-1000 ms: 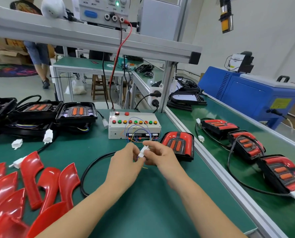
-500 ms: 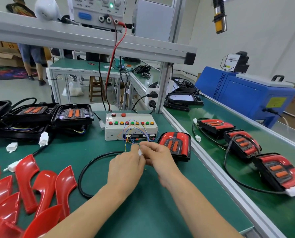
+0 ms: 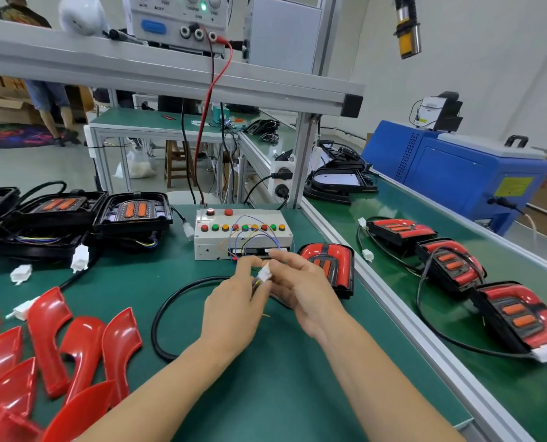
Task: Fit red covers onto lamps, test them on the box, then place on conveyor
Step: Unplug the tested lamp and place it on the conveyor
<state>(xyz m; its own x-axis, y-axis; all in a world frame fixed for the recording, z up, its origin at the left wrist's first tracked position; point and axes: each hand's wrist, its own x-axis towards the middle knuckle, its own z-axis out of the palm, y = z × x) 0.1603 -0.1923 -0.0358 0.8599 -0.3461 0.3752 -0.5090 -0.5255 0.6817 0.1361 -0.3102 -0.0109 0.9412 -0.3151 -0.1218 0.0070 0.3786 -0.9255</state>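
A white connector (image 3: pixel 263 276) sits between my two hands, just in front of the white test box (image 3: pixel 221 242) with its row of coloured buttons. My left hand (image 3: pixel 234 311) pinches the wired end of the connector. My right hand (image 3: pixel 304 291) pinches its other end with thumb and fingertips. A lamp with a red cover (image 3: pixel 328 266) lies on the green table right of the box, partly hidden by my right hand. Its black cable (image 3: pixel 167 301) loops across the table to my hands. Several loose red covers (image 3: pixel 84 342) lie at the near left.
Black uncovered lamps (image 3: pixel 132 213) are stacked at the far left with loose white plugs (image 3: pixel 80 258). Three covered lamps (image 3: pixel 450 261) lie on the conveyor belt (image 3: pixel 409 298) to the right, behind an aluminium rail. A blue machine (image 3: pixel 450 167) stands beyond. A power supply (image 3: pixel 176 17) sits on the overhead shelf.
Both hands stayed at the connector in front of the test box, shifting slightly. The white connector shows more between my fingertips now than half a second ago.
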